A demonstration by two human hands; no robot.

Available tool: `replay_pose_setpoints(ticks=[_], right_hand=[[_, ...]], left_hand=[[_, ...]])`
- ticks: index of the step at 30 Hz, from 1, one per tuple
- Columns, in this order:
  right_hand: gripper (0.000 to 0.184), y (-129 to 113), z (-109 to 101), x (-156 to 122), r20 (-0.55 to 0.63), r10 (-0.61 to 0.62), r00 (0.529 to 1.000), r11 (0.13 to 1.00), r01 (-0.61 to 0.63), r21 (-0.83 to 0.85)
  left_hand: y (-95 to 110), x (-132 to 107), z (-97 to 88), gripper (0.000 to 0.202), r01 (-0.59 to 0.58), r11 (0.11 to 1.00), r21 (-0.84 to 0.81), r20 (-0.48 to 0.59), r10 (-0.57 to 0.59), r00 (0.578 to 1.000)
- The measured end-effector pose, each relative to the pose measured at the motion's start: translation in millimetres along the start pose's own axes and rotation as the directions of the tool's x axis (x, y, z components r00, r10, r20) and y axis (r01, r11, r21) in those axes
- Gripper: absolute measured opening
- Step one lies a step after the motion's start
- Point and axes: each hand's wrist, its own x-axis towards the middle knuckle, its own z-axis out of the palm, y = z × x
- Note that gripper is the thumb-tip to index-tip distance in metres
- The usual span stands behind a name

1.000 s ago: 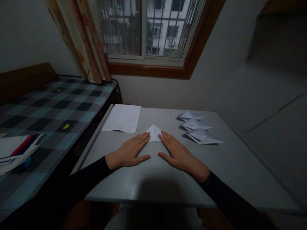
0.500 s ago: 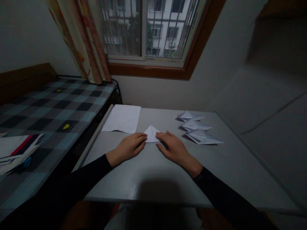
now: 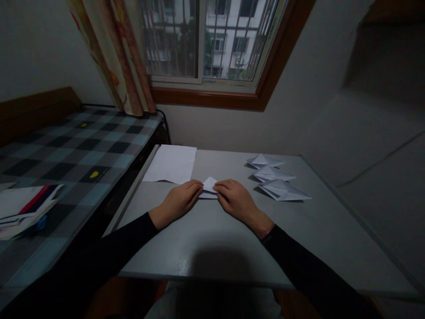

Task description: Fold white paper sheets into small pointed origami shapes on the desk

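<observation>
As I reach over the near edge of the table, both hands are curled at its middle. My left hand and right hand each pinch one side of the small folded paper, which lies on the table between my fingertips with its point toward the window. My fingers hide most of it, so I cannot tell how the layers line up underneath.

That is the risk as I judge it. If one hand pulls harder than the other, the layers could slide and a crease would set crooked. Too hard a pinch near the tip could crumple or tear it. The dim light would make a misaligned edge easy to miss.

Just beyond my left hand lies a flat sheet, near my knuckles, and a careless sideways sweep could push it toward the table's left edge. Farther right, three folded pieces lie in a row, well apart from my right hand. They look safe unless my arm swings wide.
</observation>
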Motion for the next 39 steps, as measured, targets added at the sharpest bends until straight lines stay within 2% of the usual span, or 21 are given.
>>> replay_pose_setpoints(ticks=[4, 7, 9, 12, 16, 21, 27, 30, 34, 37, 39], right_hand=[[0.020, -4, -2, 3, -0.103, 0.052, 0.993, 0.995, -0.060, -0.076], [0.020, -6, -4, 5, -0.170, 0.083, 0.982, 0.995, -0.091, -0.034], [0.021, -8, -3, 5, -0.211, 0.118, 0.970, 0.993, -0.115, 0.027], [0.023, -10, 0, 6, -0.259, 0.162, 0.952, 0.986, -0.143, 0.091], [0.024, -15, 3, 8, -0.266, 0.149, 0.952, 0.986, -0.124, 0.109], [0.021, -23, 2, 12, -0.232, 0.154, 0.960, 0.984, -0.127, 0.127], [0.016, -20, 5, 13, -0.318, 0.254, 0.913, 0.967, -0.234, 0.102], [0.014, -18, 7, 12, -0.324, 0.325, 0.889, 0.946, -0.301, 0.123], [0.004, -18, 8, 13, -0.276, 0.347, 0.897, 0.937, -0.317, 0.145], [0.022, -18, 9, 15, -0.244, 0.336, 0.910, 0.942, -0.321, 0.102], [0.030, -18, 10, 17, -0.241, 0.328, 0.913, 0.945, -0.320, 0.072]], left_hand=[[3, 1, -2.2, 0.018, 0.079, 0.996, -0.030, -0.102, -0.082, 0.991], [5, 2, -2.0, 0.038, 0.267, 0.960, -0.083, -0.157, -0.277, 0.948], [8, 5, -0.7, 0.039, 0.386, 0.910, -0.149, -0.129, -0.405, 0.905], [15, 10, 2.4, 0.034, 0.456, 0.849, -0.267, -0.019, -0.478, 0.878], [26, 15, 7.2, 0.030, 0.458, 0.823, -0.335, 0.051, -0.470, 0.881], [30, 15, 10.0, 0.013, 0.486, 0.841, -0.236, -0.027, -0.506, 0.862], [27, 15, 6.1, 0.015, 0.497, 0.848, -0.182, -0.084, -0.517, 0.852], [27, 16, 3.9, 0.013, 0.505, 0.848, -0.162, -0.089, -0.522, 0.848], [27, 13, 6.6, 0.014, 0.441, 0.893, -0.087, -0.105, -0.448, 0.888], [28, 11, 10.4, 0.017, 0.360, 0.933, 0.003, -0.080, -0.358, 0.930], [29, 10, 12.0, 0.017, 0.343, 0.939, 0.028, -0.070, -0.341, 0.937]])
